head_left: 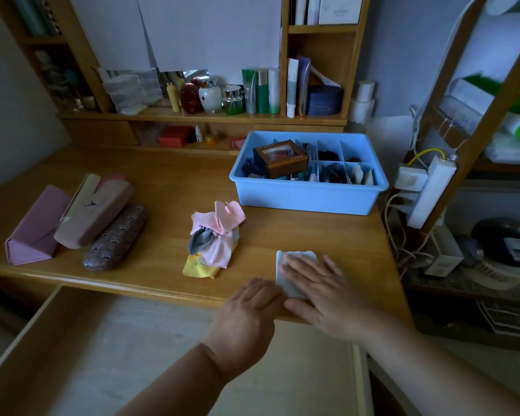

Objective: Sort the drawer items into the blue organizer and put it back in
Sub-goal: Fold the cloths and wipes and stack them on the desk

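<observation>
Here the right hand (315, 291) is laid flat on a small white cloth (294, 265) near the front edge of the tabletop (168, 187), with the fingers straight and a little spread, pointing away and to the left. The cloth is pressed under the palm; its far edge and left side are still seen, and its long axis cannot be told because most of it is covered. The left hand (249, 307) is placed just beside it on the left, palm down at the tabletop's edge, the fingers bent loosely, the fingertips touching or almost touching the cloth's left side; a real grip cannot be told.

The organizer (306, 196) is set on the tabletop behind the hands, toward the right, its long axis running left to right. Its compartments are filled with small dark items, and a brown box (279, 159) is lying across the left ones, tilted.

A pile of cloths (213, 235), pink, grey and yellow, is found left of the hands. Three cases (81, 220) are laid further left, side by side, pointing diagonally away. The drawer (72, 355) is pulled open below.
</observation>
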The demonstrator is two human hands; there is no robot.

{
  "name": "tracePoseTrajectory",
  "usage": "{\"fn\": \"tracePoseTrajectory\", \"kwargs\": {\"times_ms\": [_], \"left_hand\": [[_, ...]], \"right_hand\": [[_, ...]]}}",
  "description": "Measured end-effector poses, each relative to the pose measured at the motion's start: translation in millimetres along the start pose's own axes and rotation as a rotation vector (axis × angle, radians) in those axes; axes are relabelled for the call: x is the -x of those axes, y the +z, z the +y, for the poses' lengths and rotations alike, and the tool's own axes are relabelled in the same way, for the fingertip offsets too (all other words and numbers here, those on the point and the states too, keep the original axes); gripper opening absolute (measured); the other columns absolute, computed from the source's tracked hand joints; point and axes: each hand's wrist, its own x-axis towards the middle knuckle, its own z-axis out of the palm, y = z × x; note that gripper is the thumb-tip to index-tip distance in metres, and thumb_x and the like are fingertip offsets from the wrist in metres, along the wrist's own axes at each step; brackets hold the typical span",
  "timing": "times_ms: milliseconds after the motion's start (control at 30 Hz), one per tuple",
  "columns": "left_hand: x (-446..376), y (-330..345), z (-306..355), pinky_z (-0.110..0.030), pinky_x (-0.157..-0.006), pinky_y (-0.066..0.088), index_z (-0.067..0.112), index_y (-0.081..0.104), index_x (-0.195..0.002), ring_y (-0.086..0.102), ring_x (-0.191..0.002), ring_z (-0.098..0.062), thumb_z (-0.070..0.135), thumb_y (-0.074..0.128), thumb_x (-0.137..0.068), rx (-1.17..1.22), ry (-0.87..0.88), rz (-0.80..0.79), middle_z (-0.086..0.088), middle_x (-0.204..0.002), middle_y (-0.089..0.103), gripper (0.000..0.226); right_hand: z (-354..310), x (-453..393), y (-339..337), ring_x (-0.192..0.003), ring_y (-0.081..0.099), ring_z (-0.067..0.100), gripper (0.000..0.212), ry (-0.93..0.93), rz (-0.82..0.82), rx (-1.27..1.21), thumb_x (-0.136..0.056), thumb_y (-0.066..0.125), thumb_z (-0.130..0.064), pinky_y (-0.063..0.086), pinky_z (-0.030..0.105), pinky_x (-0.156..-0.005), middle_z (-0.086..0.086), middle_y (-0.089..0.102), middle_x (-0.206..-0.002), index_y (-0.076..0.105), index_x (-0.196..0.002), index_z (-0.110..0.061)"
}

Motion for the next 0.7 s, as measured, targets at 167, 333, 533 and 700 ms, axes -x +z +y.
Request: {"fn": "tracePoseTrajectory", "kwargs": {"times_ms": [167, 333, 533, 700], "left_hand": [[1, -2, 0, -0.039, -0.093, 0.052, 0.008, 0.073, -0.098, 0.067, -0.095, -0.023, -0.005, 0.074, -0.053, 0.013, -0.039, -0.042, -0.004, -0.1, 0.07, 0.048], [1, -1, 1, -0.03, -0.088, 0.052, 0.01, 0.072, -0.103, 0.065, -0.098, -0.021, -0.002, 0.065, -0.059, 0.051, -0.062, -0.037, -0.002, -0.102, 0.07, 0.046], [1, -5, 3, -0.029, -0.085, 0.053, 0.01, 0.072, -0.099, 0.065, -0.095, -0.022, -0.002, 0.068, -0.055, 0.068, -0.085, -0.06, -0.001, -0.102, 0.069, 0.046], [-1, -5, 2, -0.025, -0.081, 0.053, 0.012, 0.072, -0.099, 0.065, -0.094, -0.019, 0.002, 0.064, -0.071, 0.177, -0.191, -0.041, -0.001, -0.102, 0.069, 0.031]], "right_hand": [[21, -9, -12, -0.141, -0.022, 0.005, 0.065, 0.249, 0.021, 0.027, -0.093, 0.005, -0.061, -0.018, 0.036, -0.115, -0.015, -0.021, -0.154, -0.011, -0.149, -0.031], [-7, -18, -12, -0.141, -0.011, -0.006, 0.061, -0.073, 0.027, -0.195, -0.091, 0.005, -0.057, -0.016, 0.027, -0.114, -0.022, -0.001, -0.157, 0.011, -0.148, -0.039], [16, -30, -8, -0.141, -0.02, 0.002, 0.06, 0.056, 0.014, -0.007, -0.095, 0.007, -0.057, -0.02, 0.035, -0.113, -0.016, -0.016, -0.156, -0.007, -0.149, -0.035], [25, -21, -8, -0.146, 0.001, 0.015, 0.061, 0.299, 0.34, -0.139, -0.098, 0.038, -0.042, 0.005, 0.036, -0.118, -0.006, 0.001, -0.16, 0.013, -0.151, -0.026]]}}
